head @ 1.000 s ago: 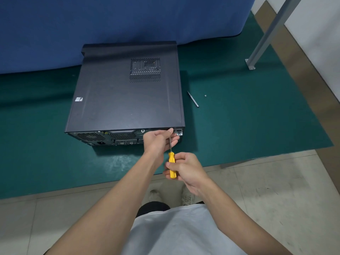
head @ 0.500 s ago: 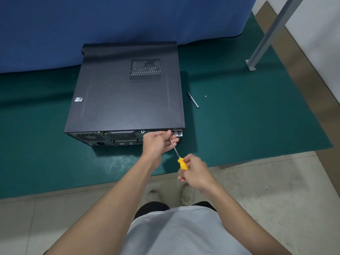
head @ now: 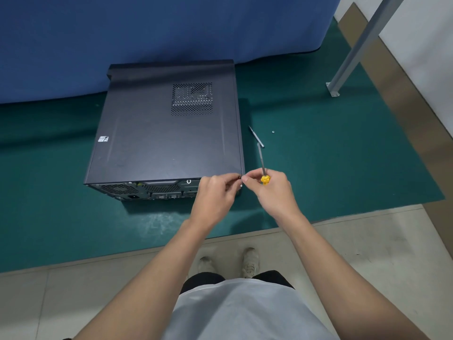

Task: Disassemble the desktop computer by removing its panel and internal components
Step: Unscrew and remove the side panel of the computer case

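Gripping right hand (head: 272, 192): screwdriver (head: 262, 163) is being held, fingers curled.
Left hand (head: 215, 192): small part (head: 240, 177) is being pinched at case (head: 166, 133) corner.

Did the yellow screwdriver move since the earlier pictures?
Yes. The screwdriver left the rear corner of the computer case and swung right; its shaft now points away over the green mat beside it.

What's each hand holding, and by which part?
Right hand holds the screwdriver by its yellow handle, shaft pointing away. Left hand is at the computer case rear corner; whether it pinches a screw cannot be told.
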